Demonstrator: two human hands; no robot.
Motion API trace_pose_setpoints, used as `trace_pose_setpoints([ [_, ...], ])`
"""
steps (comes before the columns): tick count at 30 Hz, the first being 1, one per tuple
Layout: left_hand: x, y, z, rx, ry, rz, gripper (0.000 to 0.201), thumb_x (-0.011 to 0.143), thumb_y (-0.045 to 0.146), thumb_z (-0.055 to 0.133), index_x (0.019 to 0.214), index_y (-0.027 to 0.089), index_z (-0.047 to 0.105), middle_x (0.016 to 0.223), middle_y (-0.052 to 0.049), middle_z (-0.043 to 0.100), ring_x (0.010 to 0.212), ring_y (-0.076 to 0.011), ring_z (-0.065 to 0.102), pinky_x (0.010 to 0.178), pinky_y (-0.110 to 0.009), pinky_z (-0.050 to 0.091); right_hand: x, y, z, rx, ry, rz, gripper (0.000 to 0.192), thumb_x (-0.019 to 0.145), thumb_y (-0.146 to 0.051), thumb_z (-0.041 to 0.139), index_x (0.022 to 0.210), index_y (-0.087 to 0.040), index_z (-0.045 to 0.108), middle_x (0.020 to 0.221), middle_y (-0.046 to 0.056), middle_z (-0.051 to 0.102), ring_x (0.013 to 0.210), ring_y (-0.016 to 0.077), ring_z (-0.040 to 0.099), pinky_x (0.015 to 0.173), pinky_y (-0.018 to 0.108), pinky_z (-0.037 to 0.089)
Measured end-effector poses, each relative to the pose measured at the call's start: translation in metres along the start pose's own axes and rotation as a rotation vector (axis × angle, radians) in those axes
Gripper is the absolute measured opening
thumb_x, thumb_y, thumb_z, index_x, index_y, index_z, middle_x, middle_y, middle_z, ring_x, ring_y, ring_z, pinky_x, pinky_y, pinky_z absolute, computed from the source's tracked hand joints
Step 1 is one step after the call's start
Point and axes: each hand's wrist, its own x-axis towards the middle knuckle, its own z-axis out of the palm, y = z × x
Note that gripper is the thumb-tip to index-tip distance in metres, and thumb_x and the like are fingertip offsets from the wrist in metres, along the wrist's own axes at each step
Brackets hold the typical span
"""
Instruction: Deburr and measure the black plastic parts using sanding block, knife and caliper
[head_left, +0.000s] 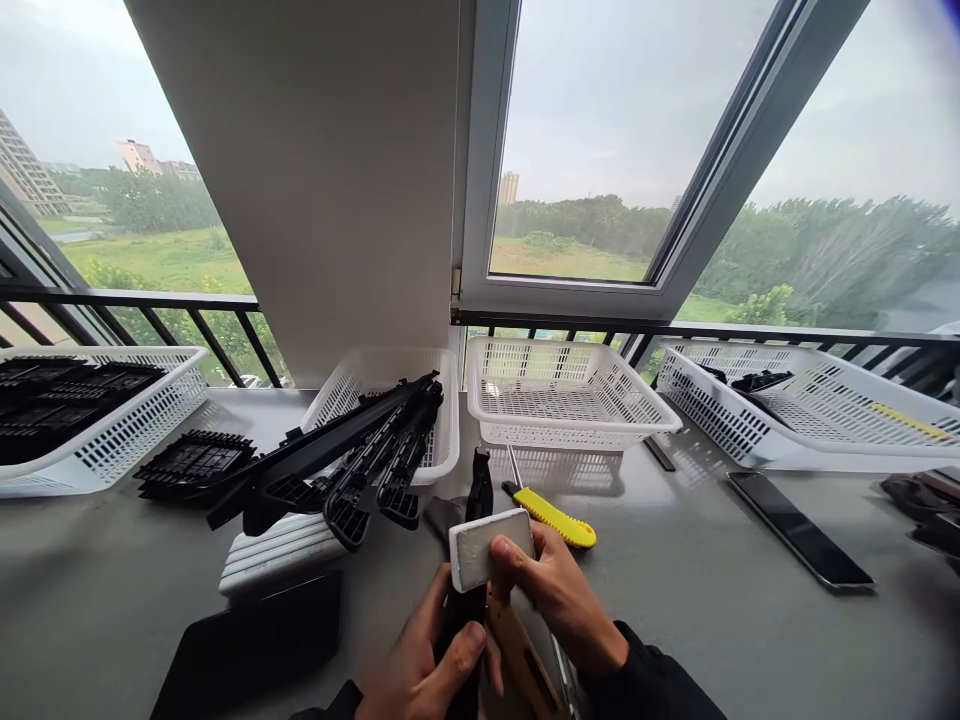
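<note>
The right hand (559, 590) pinches a small white block (491, 548) by its edge. The left hand (424, 665) is wrapped around a long black part (474, 560) that stands up under the block. A yellow knife (551, 515) lies just behind the hands. Long black frames (352, 455) stick out of a white basket (442, 420) on the left. Another white basket (570, 395) sits in the middle. A black strip (799, 528) lies on the grey table (675, 600) by big windows (630, 140).

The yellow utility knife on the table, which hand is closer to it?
Right. The right hand sits just below the yellow utility knife, gripping a white block. The left hand is lower left, holding a black tool.
</note>
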Motion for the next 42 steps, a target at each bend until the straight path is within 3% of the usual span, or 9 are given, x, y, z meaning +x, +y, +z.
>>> trace_pose_setpoints([
  [6,-0.008,-0.013,0.002,0.111,-0.031,0.087,0.075,0.09,0.057,0.075,0.153,0.022,0.056,0.107,-0.013,0.078,0.083,-0.028,0.074,0.081,-0.041,0.061,0.001,-0.002,-0.011,0.083,0.04,0.035,0.054,0.079,-0.068,0.085,0.079,-0.017,0.065,0.061,-0.001,0.06,0.051,0.0104,0.051,0.044,0.02,0.036],
  [12,-0.006,-0.006,0.002,0.216,-0.175,0.112,0.082,0.093,0.07,0.063,0.158,0.022,0.047,0.085,-0.007,0.077,0.059,-0.0162,0.054,0.061,-0.03,0.047,0.003,0.008,-0.008,0.379,0.118,0.028,0.048,0.081,-0.061,0.087,0.083,-0.019,0.064,0.064,-0.003,0.059,0.05,0.0105,0.048,0.047,0.022,0.043],
  [16,-0.005,-0.008,0.001,0.252,-0.12,0.127,0.07,0.095,0.066,0.063,0.152,0.026,0.057,0.108,-0.013,0.08,0.084,-0.0276,0.071,0.089,-0.044,0.057,-0.003,0.016,0.009,0.246,0.053,0.018,0.052,0.084,-0.068,0.082,0.09,-0.017,0.071,0.075,0.001,0.065,0.065,0.0144,0.055,0.061,0.025,0.049],
  [18,-0.004,-0.012,0.002,0.249,-0.068,0.145,0.064,0.094,0.065,0.064,0.144,0.024,0.066,0.125,-0.016,0.076,0.118,-0.0372,0.07,0.113,-0.053,0.047,-0.006,0.015,0.014,0.136,0.053,-0.001,0.054,0.082,-0.069,0.083,0.088,-0.016,0.073,0.078,0.002,0.066,0.071,0.0159,0.056,0.067,0.026,0.05],
  [20,-0.003,-0.015,0.003,0.219,-0.097,0.128,0.065,0.094,0.067,0.063,0.14,0.021,0.069,0.123,-0.018,0.077,0.128,-0.0398,0.065,0.119,-0.056,0.042,-0.007,0.011,0.013,0.068,0.089,-0.024,0.053,0.081,-0.068,0.084,0.085,-0.016,0.073,0.078,0.002,0.066,0.073,0.0167,0.056,0.069,0.026,0.049],
  [23,-0.003,-0.017,0.005,0.144,-0.224,-0.007,0.073,0.094,0.069,0.064,0.147,0.02,0.063,0.102,-0.015,0.08,0.099,-0.0349,0.076,0.098,-0.052,0.058,-0.004,0.004,0.003,0.084,0.203,-0.032,0.052,0.083,-0.068,0.082,0.087,-0.017,0.074,0.077,0.003,0.068,0.071,0.0184,0.058,0.067,0.027,0.05],
  [26,-0.004,-0.022,0.007,0.083,-0.244,-0.124,0.075,0.092,0.068,0.068,0.152,0.025,0.059,0.091,-0.011,0.079,0.077,-0.0299,0.076,0.077,-0.045,0.061,-0.001,0.002,-0.006,0.164,0.322,-0.028,0.052,0.082,-0.069,0.083,0.092,-0.019,0.075,0.078,0.004,0.072,0.073,0.0224,0.064,0.066,0.03,0.053],
  [34,-0.004,-0.029,0.004,-0.171,-0.242,-0.163,0.078,0.092,0.057,0.077,0.158,0.024,0.051,0.08,-0.005,0.074,0.065,-0.0165,0.067,0.065,-0.027,0.047,-0.002,0.001,-0.004,0.233,0.344,-0.015,0.05,0.082,-0.065,0.084,0.07,-0.02,0.068,0.064,0.0,0.063,0.058,0.0163,0.055,0.053,0.027,0.046],
  [42,-0.008,-0.005,0.006,-0.218,-0.123,-0.177,0.082,0.092,0.062,0.072,0.157,0.017,0.05,0.063,0.0,0.068,0.054,-0.0145,0.052,0.061,-0.026,0.04,0.001,-0.007,0.0,0.346,0.277,-0.001,0.059,0.083,-0.065,0.082,0.06,-0.023,0.047,0.059,-0.002,0.055,0.051,0.0123,0.045,0.051,0.027,0.039],
])
